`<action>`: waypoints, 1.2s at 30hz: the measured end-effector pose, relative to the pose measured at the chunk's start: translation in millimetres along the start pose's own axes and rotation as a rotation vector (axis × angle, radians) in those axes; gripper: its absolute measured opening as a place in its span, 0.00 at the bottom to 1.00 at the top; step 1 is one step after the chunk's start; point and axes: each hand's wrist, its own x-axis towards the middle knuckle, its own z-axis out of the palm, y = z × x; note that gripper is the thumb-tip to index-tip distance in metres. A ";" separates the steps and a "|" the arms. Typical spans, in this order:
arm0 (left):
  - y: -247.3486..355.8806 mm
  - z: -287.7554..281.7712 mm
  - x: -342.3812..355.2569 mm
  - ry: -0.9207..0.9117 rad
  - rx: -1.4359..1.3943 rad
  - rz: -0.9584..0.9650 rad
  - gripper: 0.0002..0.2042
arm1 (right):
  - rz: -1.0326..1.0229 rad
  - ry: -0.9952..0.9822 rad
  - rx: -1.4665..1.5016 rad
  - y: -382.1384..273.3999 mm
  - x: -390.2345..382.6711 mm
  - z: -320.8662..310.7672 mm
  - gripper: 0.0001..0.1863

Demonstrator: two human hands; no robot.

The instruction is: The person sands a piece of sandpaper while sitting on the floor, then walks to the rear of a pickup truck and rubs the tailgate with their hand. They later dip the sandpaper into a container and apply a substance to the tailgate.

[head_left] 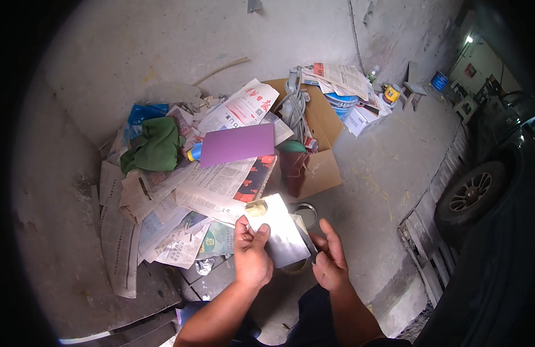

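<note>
My left hand [253,260] is closed on a shiny pale flat plate [282,234], thumb on top and fingers around its left edge. A dab of yellowish paste [256,209] sits at the plate's upper left corner. At the plate's right edge, my right hand [332,260] pinches a thin dark-edged flat piece [306,236] between thumb and fingers, with one finger stretched upward. Most of that piece is hidden behind the plate, so its kind is unclear. Beyond the hands, a round metal ring-like rim [305,214] shows near the floor.
Newspapers [218,182] lie heaped ahead, with a purple sheet [238,144] and a green cloth [154,144] on them. A cardboard box [324,168] holds a coiled grey hose [296,101]. Paint cans [391,93] stand along the wall. At right is a vehicle's wheel [471,194].
</note>
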 end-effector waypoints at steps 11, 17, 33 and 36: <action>10.0 2.0 -8.2 -0.182 0.401 0.286 0.16 | 0.161 0.102 -0.248 -12.0 0.8 13.1 0.34; 19.0 -1.6 -1.4 -0.230 0.454 0.328 0.17 | 0.227 0.140 -0.247 -25.9 1.9 24.2 0.36; 5.7 -7.3 -24.6 -0.325 0.561 0.295 0.16 | 0.195 0.103 -0.375 -34.7 8.9 25.1 0.40; 9.7 -4.9 -16.0 -0.307 0.503 0.275 0.16 | 0.242 0.151 -0.411 -37.4 5.0 28.7 0.35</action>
